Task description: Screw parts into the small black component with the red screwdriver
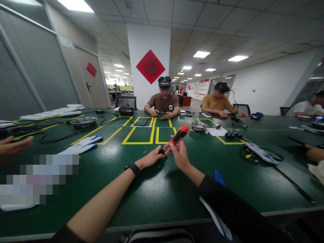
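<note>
My right hand [180, 155] is closed round a screwdriver [180, 134] with a red and black handle, its shaft slanting down to the left. The shaft meets a small black part [161, 150], which my left hand [153, 158] grips between its fingers. What kind of part it is I cannot make out, and the screwdriver's tip is hidden at it. Both hands are just above the green table [152, 189]. A few tiny metal pieces [145, 152] lie on the table left of my left hand.
White-and-blue gloves [83, 143] lie at left; another glove [215, 212] is under my right forearm. Metal bowls [199, 126] [84, 122], black blocks [233, 135] and cables stand further off. Co-workers sit across [163, 103] [217, 101]; other people's hands show at left [15, 145] and right [314, 153].
</note>
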A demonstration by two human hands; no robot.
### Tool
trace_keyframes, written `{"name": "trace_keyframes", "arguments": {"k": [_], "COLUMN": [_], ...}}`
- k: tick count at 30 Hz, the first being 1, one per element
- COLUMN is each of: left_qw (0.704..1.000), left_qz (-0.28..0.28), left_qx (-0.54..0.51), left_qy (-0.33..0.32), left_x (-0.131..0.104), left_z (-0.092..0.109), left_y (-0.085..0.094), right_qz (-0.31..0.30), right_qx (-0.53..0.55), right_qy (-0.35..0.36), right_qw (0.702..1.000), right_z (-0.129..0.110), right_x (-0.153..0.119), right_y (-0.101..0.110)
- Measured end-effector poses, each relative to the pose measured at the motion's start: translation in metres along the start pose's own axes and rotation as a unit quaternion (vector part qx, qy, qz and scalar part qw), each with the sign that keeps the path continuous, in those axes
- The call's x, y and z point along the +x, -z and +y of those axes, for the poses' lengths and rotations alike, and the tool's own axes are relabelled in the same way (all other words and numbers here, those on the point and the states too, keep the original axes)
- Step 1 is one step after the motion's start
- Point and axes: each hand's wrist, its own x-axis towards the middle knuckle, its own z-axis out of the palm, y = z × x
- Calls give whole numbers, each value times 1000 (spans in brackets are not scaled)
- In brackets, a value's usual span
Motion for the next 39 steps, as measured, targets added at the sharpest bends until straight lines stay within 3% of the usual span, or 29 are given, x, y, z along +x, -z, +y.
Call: {"name": "trace_keyframes", "arguments": {"k": [6,22,28,39], "left_qw": [1000,999,997,1000], "left_qz": [9,18,10,15], "left_qx": [23,-38,-77,-15], "left_qy": [-13,-5,-7,-12], "left_x": [0,-3,-4,-2], "left_z": [0,6,7,6], "left_y": [-1,-3,-5,-3], "right_qz": [-3,-1,-8,8], "right_qx": [-3,76,54,40], "right_qy": [-8,-33,-22,-32], "right_qw": [1000,997,998,999], "right_z": [-1,-1,-6,-1], "right_x": [0,4,3,3], "right_y": [1,-1,-1,-2]}}
